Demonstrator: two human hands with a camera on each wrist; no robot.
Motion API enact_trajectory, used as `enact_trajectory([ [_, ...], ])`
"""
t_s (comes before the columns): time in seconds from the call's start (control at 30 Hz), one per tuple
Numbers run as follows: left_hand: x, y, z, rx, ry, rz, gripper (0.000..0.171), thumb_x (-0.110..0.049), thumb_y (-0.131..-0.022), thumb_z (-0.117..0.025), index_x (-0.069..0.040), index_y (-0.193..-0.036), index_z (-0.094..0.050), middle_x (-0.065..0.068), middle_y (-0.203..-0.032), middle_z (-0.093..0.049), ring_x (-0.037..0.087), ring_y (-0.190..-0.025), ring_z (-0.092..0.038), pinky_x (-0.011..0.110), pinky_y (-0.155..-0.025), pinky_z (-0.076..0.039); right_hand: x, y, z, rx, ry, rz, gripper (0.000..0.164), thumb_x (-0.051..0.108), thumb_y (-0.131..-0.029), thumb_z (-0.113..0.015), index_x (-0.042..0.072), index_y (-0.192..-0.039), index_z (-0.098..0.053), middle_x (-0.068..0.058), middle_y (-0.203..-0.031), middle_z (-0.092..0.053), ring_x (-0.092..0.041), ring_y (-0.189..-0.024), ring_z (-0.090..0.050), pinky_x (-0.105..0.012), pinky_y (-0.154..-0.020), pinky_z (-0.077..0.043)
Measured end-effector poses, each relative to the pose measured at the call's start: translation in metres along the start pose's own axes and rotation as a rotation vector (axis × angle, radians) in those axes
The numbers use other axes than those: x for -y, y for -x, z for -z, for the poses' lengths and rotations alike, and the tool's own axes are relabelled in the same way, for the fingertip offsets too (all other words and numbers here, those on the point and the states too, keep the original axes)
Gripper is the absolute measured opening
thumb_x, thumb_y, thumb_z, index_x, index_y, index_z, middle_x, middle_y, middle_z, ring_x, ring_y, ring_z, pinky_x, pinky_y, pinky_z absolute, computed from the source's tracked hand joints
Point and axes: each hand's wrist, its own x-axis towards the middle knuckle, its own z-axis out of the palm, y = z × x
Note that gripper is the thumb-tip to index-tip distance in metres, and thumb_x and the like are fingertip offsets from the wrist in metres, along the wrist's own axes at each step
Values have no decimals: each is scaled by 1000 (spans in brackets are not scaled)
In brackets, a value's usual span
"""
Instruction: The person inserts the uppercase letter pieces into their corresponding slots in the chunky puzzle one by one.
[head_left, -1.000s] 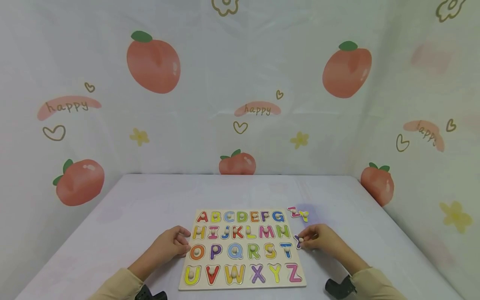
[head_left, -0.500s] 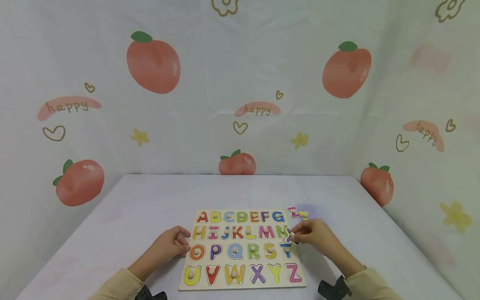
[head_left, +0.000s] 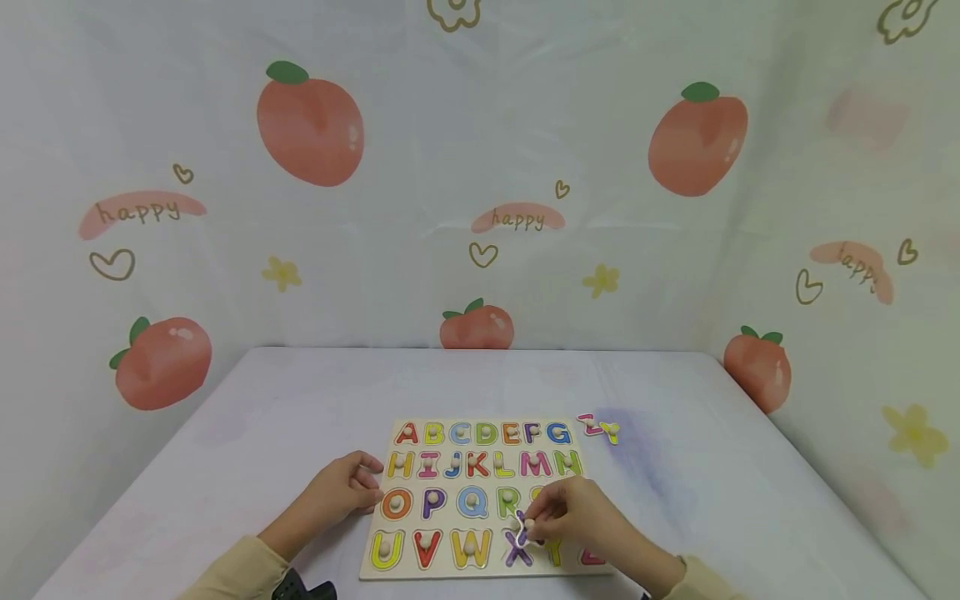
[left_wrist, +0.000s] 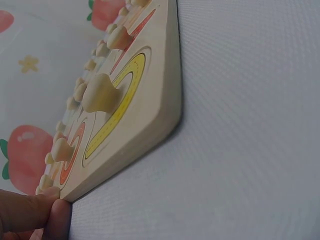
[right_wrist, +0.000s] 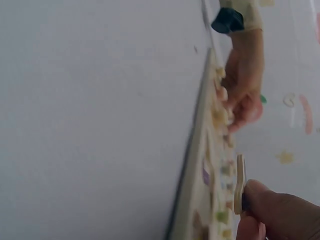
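Note:
My right hand (head_left: 581,512) pinches the knob of a purple letter X puzzle piece (head_left: 521,529) just above the printed X recess (head_left: 516,553). In the right wrist view the X piece (right_wrist: 240,187) is edge-on, apart from the board. A wooden alphabet puzzle board (head_left: 450,576) lies on the table, its A to W places filled with knobbed letters where visible. My right hand hides parts of S, T, Y and Z. At the board's left edge, my left hand (head_left: 345,487) grips the rim; the left wrist view shows thumb and fingers (left_wrist: 27,210) at the edge.
A pink Z piece (head_left: 589,425) and a yellow Y piece (head_left: 611,432) lie together on the table beyond the board's upper right corner. A white cloth with printed fruit (head_left: 476,327) hangs behind the table (head_left: 315,383).
My right hand has carried the X piece from beside the board's right edge, leftward and nearer, to over the bottom row. The left hand and the board have stayed in place.

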Motion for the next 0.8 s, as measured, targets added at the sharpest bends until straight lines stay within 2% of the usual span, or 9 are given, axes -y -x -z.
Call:
enact_trajectory([
  [0.27,0,0,0,-4,11,-10,36,1,-76,-76,4,-108,-58,6,-79,-59,14,-64,-58,26,-57,-52,-2,0,-18,60,4,12,10,12,-71,-83,12,-73,-73,6,-63,-63,-3,-56,-53,-17,-53,-42],
  [0.8,1,-1,-1,-12,-3,-12,35,0,-77,-76,3,-108,-59,5,-78,-59,13,-64,-57,26,-57,-51,1,-2,-22,57,29,13,12,13,-71,-84,13,-72,-72,8,-62,-61,-2,-57,-52,-18,-54,-41],
])
